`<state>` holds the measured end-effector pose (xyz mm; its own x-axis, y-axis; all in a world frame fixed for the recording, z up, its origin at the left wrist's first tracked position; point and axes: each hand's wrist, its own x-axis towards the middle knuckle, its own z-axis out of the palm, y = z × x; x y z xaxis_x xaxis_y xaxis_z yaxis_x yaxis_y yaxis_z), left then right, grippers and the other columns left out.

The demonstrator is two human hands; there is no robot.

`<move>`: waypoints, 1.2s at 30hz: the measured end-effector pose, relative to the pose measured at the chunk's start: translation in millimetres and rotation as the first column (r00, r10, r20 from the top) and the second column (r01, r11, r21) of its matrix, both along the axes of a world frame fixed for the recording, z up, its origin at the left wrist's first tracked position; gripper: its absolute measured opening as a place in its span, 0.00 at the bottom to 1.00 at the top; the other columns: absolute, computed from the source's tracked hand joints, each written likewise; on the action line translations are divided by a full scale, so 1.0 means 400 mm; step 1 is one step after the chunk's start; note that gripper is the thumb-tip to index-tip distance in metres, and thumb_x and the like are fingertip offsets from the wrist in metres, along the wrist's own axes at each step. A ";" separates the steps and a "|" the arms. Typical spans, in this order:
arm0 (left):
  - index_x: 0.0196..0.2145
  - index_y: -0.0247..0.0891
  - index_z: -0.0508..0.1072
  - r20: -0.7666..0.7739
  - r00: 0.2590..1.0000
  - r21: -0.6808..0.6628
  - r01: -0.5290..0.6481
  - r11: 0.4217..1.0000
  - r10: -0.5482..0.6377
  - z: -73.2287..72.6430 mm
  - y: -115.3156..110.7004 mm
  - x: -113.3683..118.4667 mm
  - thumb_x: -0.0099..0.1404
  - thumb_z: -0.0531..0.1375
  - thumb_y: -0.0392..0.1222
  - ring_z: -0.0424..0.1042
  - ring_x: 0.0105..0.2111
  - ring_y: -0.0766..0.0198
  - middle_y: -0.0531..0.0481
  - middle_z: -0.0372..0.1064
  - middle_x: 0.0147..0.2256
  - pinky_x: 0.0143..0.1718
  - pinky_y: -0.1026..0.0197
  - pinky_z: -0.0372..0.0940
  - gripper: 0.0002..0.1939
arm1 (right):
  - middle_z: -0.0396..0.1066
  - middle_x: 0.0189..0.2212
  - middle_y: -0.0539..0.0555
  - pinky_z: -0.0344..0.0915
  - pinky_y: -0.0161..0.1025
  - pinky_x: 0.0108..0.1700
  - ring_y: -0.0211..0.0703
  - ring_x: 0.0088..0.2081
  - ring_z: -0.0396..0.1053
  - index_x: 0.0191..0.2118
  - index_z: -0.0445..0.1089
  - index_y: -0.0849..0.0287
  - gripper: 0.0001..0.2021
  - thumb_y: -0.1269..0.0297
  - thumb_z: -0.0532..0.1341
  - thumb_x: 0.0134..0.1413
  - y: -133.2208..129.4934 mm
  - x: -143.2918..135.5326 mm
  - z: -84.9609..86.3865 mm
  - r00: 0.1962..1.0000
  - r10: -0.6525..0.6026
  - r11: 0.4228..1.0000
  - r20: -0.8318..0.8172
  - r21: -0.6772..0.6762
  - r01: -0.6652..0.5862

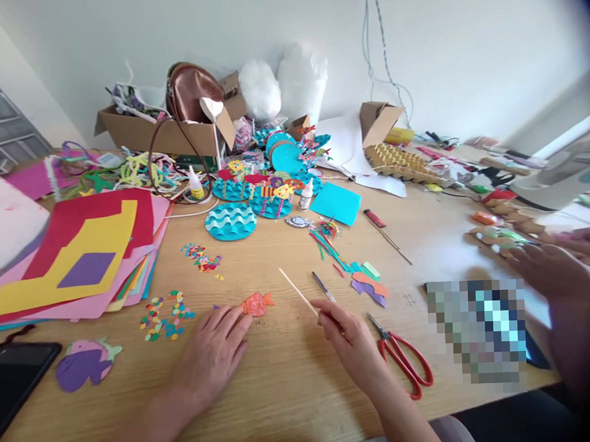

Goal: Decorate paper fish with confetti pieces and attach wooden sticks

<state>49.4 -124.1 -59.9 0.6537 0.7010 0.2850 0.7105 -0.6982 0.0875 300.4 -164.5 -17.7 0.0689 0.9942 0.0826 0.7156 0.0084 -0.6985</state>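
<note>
Pinching a thin pale wooden stick point(298, 292) between thumb and fingers, the right hand point(345, 338) is angling its far tip up and leftward over the light wood-grained table point(291, 389). The left hand point(213, 346) is lying palm down, fingers loosely together, its fingertips touching the small orange paper fish point(256, 304). Just beyond the right hand, a slim dark pen point(323, 286) is lying on the table, and red-handled metal scissors point(401, 356) are resting beside that hand, their blades pointing away from the person. Left of the left hand, small round multicoloured paper dots point(165, 314) are lying scattered, with a purple-and-pink paper fish shape point(84, 365) sitting farther left. A round turquoise piece with wavy paper strips point(230, 221) is lying beyond the orange fish.
</note>
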 end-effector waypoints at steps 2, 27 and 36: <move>0.50 0.40 0.63 0.011 1.000 0.044 0.008 0.999 -0.009 -0.014 0.003 -0.003 0.62 0.50 0.37 0.60 0.48 0.56 0.47 0.63 0.50 0.50 0.51 0.55 0.18 | 0.68 0.24 0.50 0.60 0.32 0.28 0.37 0.26 0.65 0.41 0.68 0.59 0.14 0.61 0.50 0.56 -0.004 0.021 0.004 0.999 -0.049 0.999 -0.001 0.001 0.049; 0.51 0.39 0.61 0.079 0.997 0.095 -0.004 0.995 -0.004 -0.030 0.012 -0.009 0.61 0.51 0.40 0.64 0.46 0.57 0.46 0.66 0.48 0.47 0.55 0.60 0.19 | 0.68 0.33 0.53 0.60 0.38 0.35 0.43 0.34 0.65 0.32 0.66 0.58 0.09 0.63 0.50 0.52 0.062 0.172 -0.067 0.886 -0.312 0.946 0.344 0.029 0.322; 0.51 0.38 0.61 0.103 0.994 0.000 -0.018 1.000 0.018 -0.002 0.004 -0.005 0.61 0.52 0.37 0.64 0.46 0.56 0.45 0.63 0.48 0.48 0.52 0.61 0.20 | 0.68 0.34 0.54 0.60 0.39 0.36 0.44 0.35 0.65 0.31 0.65 0.58 0.09 0.62 0.49 0.53 0.066 0.176 -0.074 0.877 -0.280 0.949 0.390 -0.027 0.315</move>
